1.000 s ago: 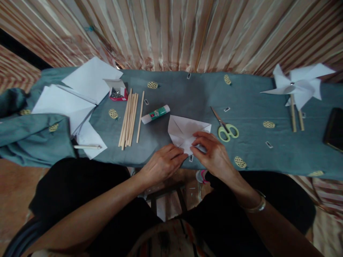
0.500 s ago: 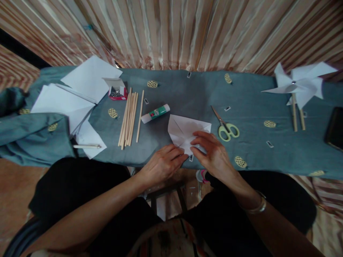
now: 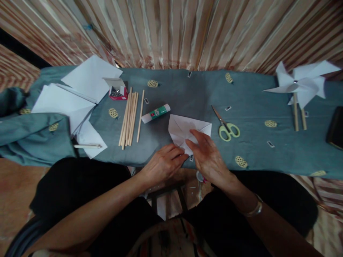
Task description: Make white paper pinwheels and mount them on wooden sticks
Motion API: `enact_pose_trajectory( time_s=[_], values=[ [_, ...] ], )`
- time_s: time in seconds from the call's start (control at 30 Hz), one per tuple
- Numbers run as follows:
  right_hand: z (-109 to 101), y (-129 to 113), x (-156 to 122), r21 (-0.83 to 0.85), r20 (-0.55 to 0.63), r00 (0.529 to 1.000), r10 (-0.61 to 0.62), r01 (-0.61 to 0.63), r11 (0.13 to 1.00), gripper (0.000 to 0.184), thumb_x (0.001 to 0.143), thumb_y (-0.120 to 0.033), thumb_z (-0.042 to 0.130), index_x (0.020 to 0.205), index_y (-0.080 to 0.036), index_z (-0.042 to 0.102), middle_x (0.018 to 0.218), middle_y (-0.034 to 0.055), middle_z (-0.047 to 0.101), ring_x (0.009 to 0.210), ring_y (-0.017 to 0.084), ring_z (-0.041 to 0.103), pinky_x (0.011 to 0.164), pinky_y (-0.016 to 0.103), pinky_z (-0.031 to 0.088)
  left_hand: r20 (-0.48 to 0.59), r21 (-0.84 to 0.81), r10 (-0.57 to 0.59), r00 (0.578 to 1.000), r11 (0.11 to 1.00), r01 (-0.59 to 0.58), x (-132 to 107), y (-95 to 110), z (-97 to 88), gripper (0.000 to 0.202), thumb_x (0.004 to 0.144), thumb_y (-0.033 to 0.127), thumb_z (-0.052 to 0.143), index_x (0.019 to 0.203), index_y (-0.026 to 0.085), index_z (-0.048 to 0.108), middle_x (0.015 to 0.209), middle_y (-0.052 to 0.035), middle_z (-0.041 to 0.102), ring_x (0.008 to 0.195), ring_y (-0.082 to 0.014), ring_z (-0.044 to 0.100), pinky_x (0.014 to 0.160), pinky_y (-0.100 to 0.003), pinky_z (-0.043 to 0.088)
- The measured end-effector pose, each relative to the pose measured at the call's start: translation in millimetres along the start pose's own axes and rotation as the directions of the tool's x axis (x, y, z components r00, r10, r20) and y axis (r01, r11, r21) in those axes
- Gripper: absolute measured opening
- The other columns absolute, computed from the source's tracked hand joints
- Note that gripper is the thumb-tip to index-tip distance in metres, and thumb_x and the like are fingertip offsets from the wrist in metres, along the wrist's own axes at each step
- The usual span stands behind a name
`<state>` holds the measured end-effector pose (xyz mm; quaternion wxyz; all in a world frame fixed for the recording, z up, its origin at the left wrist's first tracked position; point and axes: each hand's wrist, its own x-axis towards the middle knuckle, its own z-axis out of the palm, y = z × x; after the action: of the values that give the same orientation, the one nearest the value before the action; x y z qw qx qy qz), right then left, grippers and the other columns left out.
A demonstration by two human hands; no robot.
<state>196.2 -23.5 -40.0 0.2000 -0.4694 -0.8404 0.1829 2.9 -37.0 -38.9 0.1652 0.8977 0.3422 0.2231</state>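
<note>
A folded white paper square (image 3: 184, 128) lies on the blue-grey tablecloth (image 3: 187, 92) near the front edge. My left hand (image 3: 163, 164) rests at the paper's near left corner, fingers curled and pressing on it. My right hand (image 3: 206, 153) lies over the near right part of the paper, fingers stretched flat and pressing a fold down. Green-handled scissors (image 3: 226, 129) lie just right of the paper. A glue stick (image 3: 155, 113) lies just left of it.
Several wooden sticks (image 3: 130, 117) lie left of the glue stick, with a small red box of pins (image 3: 117, 92) behind them. Loose white sheets (image 3: 69, 100) cover the left end. A finished white pinwheel (image 3: 301, 85) lies far right, beside a dark phone (image 3: 334, 129).
My right hand slid a little left across the paper, its fingers flattening along the fold. My left hand stayed at the near corner.
</note>
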Motion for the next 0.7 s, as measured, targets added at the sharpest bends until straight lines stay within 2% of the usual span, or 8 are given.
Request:
enact_pose_trajectory(
  time_s=[0.17, 0.3, 0.43, 0.5, 0.6, 0.7],
  values=[
    [17, -5, 0, -0.139, -0.01, 0.993, -0.121, 0.119, 0.983, 0.043, 0.091, -0.005, 0.036, 0.132, -0.012, 0.048, 0.135, 0.0175, 0.053, 0.127, 0.028, 0.047, 0.099, 0.049, 0.045, -0.005, -0.045, -0.059, 0.998, 0.997, 0.059, -2, 1, 2.8, 0.023, 0.094, 0.023, 0.046, 0.103, 0.012, 0.064, 0.097, -0.0095, 0.063, 0.09, -0.0195, 0.058, 0.076, -0.033, 0.052],
    [21, -7, 0, -0.184, -0.044, 0.983, -0.179, 0.168, 0.968, 0.044, 0.092, -0.006, 0.034, 0.134, -0.013, 0.046, 0.13, 0.0154, 0.057, 0.122, 0.026, 0.052, 0.097, 0.045, 0.048, 0.014, -0.037, -0.056, 0.998, 0.998, 0.056, -4, 0, 4.2, 0.023, 0.094, 0.025, 0.045, 0.104, 0.013, 0.063, 0.101, -0.0095, 0.063, 0.095, -0.0202, 0.057, 0.081, -0.034, 0.051],
    [9, 3, 3, -0.125, -0.066, 0.986, -0.154, 0.145, 0.981, 0.039, 0.089, -0.005, 0.036, 0.121, -0.018, 0.055, 0.128, 0.0135, 0.058, 0.12, 0.026, 0.053, 0.097, 0.047, 0.048, -0.001, -0.022, -0.036, 0.999, 0.999, 0.036, -4, -2, 4.0, 0.023, 0.094, 0.021, 0.045, 0.107, 0.012, 0.062, 0.1, -0.0091, 0.064, 0.092, -0.0194, 0.058, 0.079, -0.033, 0.052],
    [1, 12, 7, -0.067, -0.114, 0.986, -0.125, 0.118, 0.991, 0.035, 0.087, -0.007, 0.039, 0.114, -0.017, 0.059, 0.125, 0.0135, 0.059, 0.118, 0.026, 0.054, 0.097, 0.046, 0.049, -0.011, -0.014, -0.026, 1.0, 1.0, 0.026, -4, -2, 3.5, 0.023, 0.094, 0.02, 0.044, 0.108, 0.012, 0.061, 0.101, -0.0092, 0.064, 0.092, -0.0194, 0.059, 0.079, -0.033, 0.052],
    [-9, 28, 19, -0.063, -0.184, 0.982, -0.042, 0.031, 0.998, 0.037, 0.089, -0.012, 0.04, 0.121, -0.014, 0.057, 0.127, 0.0152, 0.059, 0.12, 0.028, 0.054, 0.101, 0.049, 0.045, -0.023, -0.004, -0.015, 1.0, 1.0, 0.015, -3, 0, 2.4, 0.022, 0.094, 0.018, 0.044, 0.107, 0.013, 0.061, 0.101, -0.009, 0.064, 0.092, -0.0189, 0.059, 0.079, -0.034, 0.053],
    [-14, 39, 31, -0.112, -0.155, 0.988, 0.006, -0.023, 0.993, 0.041, 0.092, -0.019, 0.039, 0.13, -0.012, 0.052, 0.13, 0.0175, 0.058, 0.123, 0.03, 0.052, 0.102, 0.052, 0.043, -0.041, -0.004, -0.001, 0.999, 1.0, 0.0, -3, 0, 0.6, 0.021, 0.093, 0.016, 0.046, 0.107, 0.012, 0.061, 0.099, -0.0095, 0.065, 0.091, -0.0184, 0.06, 0.078, -0.033, 0.054]
  ],
)
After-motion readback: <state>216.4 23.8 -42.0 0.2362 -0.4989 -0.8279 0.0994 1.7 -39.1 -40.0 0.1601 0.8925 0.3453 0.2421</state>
